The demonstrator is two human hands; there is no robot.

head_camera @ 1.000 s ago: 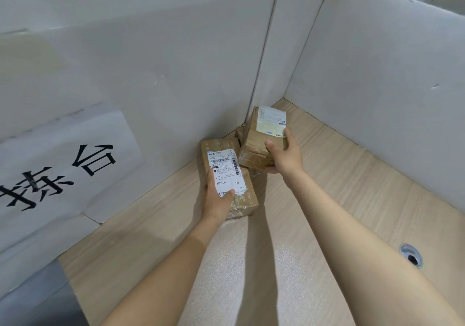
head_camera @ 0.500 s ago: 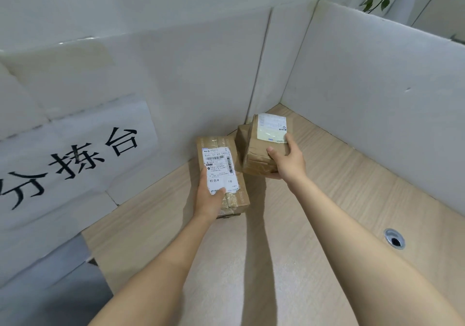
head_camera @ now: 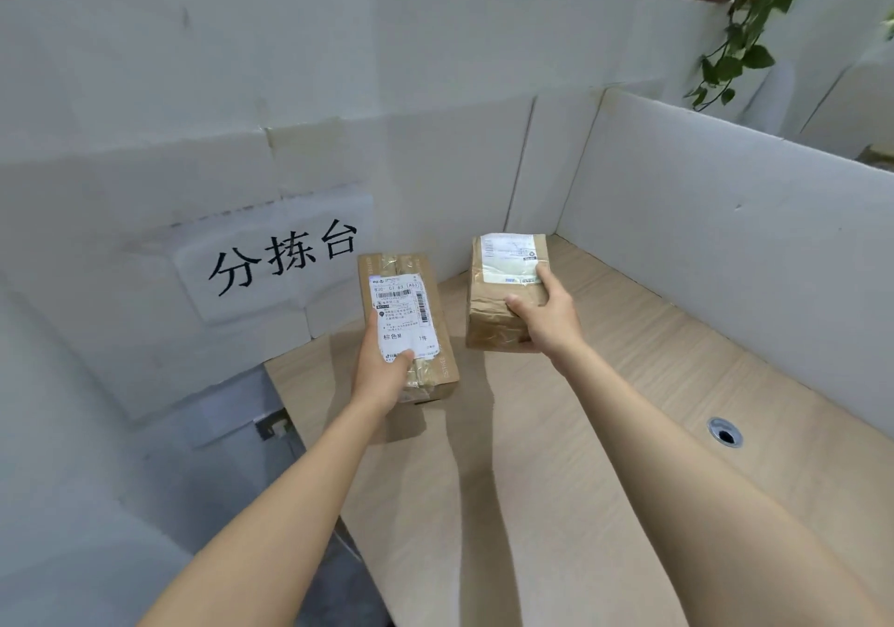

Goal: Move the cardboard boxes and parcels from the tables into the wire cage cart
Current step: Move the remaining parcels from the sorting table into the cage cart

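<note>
Above the wooden table [head_camera: 604, 433], left hand [head_camera: 382, 375] grips a taped cardboard box [head_camera: 411, 283] at eleven o'clock; right hand [head_camera: 546, 316] clasps a crumpled paper-wrapped parcel [head_camera: 498, 287] at one o'clock. Both seem light, stiff; hold the near ends.

Glossy tape [head_camera: 397, 266] coats the cardboard box [head_camera: 444, 336], wrinkled brown paper wraps the parcel [head_camera: 496, 309].

White board panels [head_camera: 435, 166] are standing around the pale wood tabletop [head_camera: 725, 360], closing it in beyond the left hand [head_camera: 382, 375] and well to the right of the right hand [head_camera: 546, 321]. A paper sign [head_camera: 285, 258] with black characters is hanging up and left of the left hand. A round cable hole [head_camera: 724, 432] is sitting right of the right hand. A green plant [head_camera: 740, 45] is trailing down far above it.
</note>
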